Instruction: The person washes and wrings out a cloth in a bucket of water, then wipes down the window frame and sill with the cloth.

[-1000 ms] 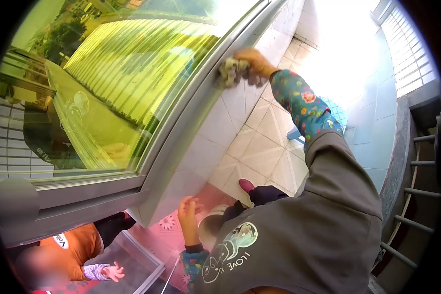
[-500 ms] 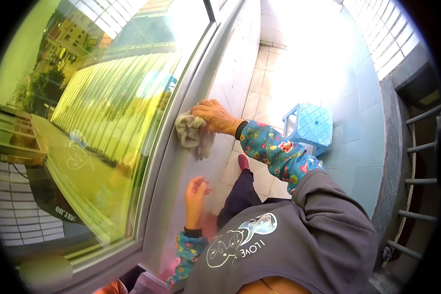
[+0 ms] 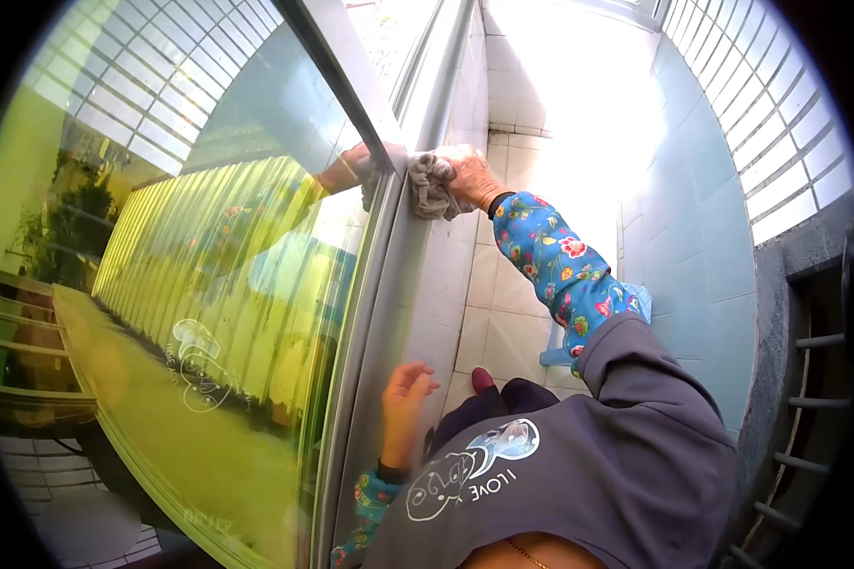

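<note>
A crumpled grey cloth (image 3: 434,190) is gripped in my right hand (image 3: 473,174), which presses it on the grey metal window frame (image 3: 386,228) near the corner of the glass pane. My right arm, in a blue flowered sleeve (image 3: 560,251), reaches far forward. Lower down, beside the sill wall, my left hand (image 3: 405,408) is raised with loosely bent fingers and holds nothing. The glass pane (image 3: 209,284) on my left mirrors the arm, the cloth and the print on my grey top.
A light blue plastic stool (image 3: 558,357) stands on the tiled floor (image 3: 505,275), mostly hidden behind my right sleeve. Blue tiled wall (image 3: 688,256) runs along the right, with metal bars (image 3: 816,403) beyond it. My foot in a dark pink shoe (image 3: 482,379) shows below.
My right hand has carried the cloth forward along the frame, toward the corner. My view has shifted, and the arm now covers most of the stool. My left hand stays empty.
</note>
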A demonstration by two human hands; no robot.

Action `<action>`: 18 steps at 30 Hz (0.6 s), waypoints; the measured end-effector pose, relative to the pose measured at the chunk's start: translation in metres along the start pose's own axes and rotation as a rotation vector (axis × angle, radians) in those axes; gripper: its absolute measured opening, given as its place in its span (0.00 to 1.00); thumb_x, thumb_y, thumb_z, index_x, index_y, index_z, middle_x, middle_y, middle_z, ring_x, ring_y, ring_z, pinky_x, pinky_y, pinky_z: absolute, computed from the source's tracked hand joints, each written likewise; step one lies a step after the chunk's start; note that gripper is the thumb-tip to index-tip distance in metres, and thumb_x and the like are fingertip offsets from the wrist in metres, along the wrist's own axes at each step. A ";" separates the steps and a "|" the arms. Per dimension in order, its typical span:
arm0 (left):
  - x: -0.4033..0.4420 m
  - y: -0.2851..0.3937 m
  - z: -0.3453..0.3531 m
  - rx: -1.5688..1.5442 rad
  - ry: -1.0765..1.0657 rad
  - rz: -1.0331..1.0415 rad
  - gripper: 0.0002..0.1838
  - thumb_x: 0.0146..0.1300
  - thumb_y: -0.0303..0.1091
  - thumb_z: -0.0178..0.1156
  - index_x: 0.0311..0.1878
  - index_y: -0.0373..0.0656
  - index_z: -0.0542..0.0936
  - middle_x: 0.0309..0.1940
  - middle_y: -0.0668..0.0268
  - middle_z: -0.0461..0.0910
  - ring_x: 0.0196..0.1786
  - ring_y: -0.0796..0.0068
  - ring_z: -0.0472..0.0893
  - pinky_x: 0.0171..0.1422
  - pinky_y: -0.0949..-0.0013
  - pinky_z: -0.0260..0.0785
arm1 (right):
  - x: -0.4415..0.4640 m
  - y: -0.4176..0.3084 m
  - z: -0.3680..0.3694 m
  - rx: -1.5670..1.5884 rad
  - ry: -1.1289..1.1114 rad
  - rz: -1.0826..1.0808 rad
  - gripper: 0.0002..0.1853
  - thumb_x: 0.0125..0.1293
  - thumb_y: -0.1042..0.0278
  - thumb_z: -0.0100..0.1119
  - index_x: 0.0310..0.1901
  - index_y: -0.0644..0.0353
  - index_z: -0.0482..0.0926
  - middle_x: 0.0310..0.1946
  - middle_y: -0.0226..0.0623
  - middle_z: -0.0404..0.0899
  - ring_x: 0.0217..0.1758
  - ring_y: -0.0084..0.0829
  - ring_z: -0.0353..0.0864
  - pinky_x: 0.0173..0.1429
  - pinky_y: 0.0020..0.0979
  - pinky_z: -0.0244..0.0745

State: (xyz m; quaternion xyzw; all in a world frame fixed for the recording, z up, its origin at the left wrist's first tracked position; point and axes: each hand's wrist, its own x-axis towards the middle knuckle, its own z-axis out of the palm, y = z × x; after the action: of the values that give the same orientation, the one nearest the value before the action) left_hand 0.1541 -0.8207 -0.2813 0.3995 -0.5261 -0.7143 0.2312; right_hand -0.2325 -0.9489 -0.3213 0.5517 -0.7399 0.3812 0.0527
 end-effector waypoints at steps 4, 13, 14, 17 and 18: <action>0.044 0.019 0.016 0.174 0.022 0.105 0.13 0.67 0.22 0.53 0.55 0.37 0.74 0.48 0.63 0.77 0.46 0.76 0.79 0.52 0.71 0.72 | 0.053 0.063 0.022 0.051 0.014 0.190 0.16 0.57 0.70 0.54 0.48 0.49 0.81 0.43 0.42 0.80 0.54 0.47 0.74 0.57 0.47 0.66; 0.130 0.048 0.050 0.412 0.304 -0.122 0.13 0.66 0.33 0.58 0.50 0.38 0.77 0.34 0.63 0.83 0.30 0.77 0.79 0.33 0.71 0.72 | 0.199 0.219 0.032 0.029 0.120 0.255 0.16 0.59 0.69 0.54 0.50 0.49 0.80 0.48 0.36 0.80 0.54 0.46 0.75 0.59 0.49 0.68; 0.135 0.046 0.052 0.544 0.360 -0.157 0.14 0.66 0.35 0.59 0.50 0.38 0.77 0.33 0.63 0.83 0.30 0.76 0.80 0.34 0.71 0.72 | 0.217 0.241 0.034 0.044 0.123 0.267 0.16 0.59 0.69 0.54 0.50 0.50 0.80 0.49 0.37 0.80 0.54 0.46 0.75 0.59 0.49 0.68; 0.118 0.045 0.057 0.611 0.505 -0.334 0.20 0.65 0.41 0.62 0.52 0.35 0.76 0.39 0.55 0.82 0.38 0.67 0.81 0.43 0.67 0.75 | 0.274 0.311 0.049 0.085 0.179 0.235 0.17 0.58 0.72 0.53 0.50 0.55 0.79 0.50 0.40 0.80 0.55 0.48 0.75 0.61 0.46 0.70; 0.113 0.023 0.047 0.637 0.628 -0.293 0.17 0.59 0.36 0.67 0.47 0.37 0.78 0.30 0.62 0.80 0.31 0.76 0.78 0.35 0.72 0.71 | 0.291 0.321 0.041 0.070 0.192 0.252 0.18 0.57 0.74 0.53 0.50 0.56 0.79 0.51 0.41 0.80 0.54 0.50 0.76 0.61 0.45 0.71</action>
State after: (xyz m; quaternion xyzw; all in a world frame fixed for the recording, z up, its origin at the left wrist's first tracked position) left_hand 0.0492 -0.8867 -0.2906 0.7173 -0.5619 -0.3870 0.1416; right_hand -0.6058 -1.1679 -0.3679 0.4170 -0.7811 0.4613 0.0559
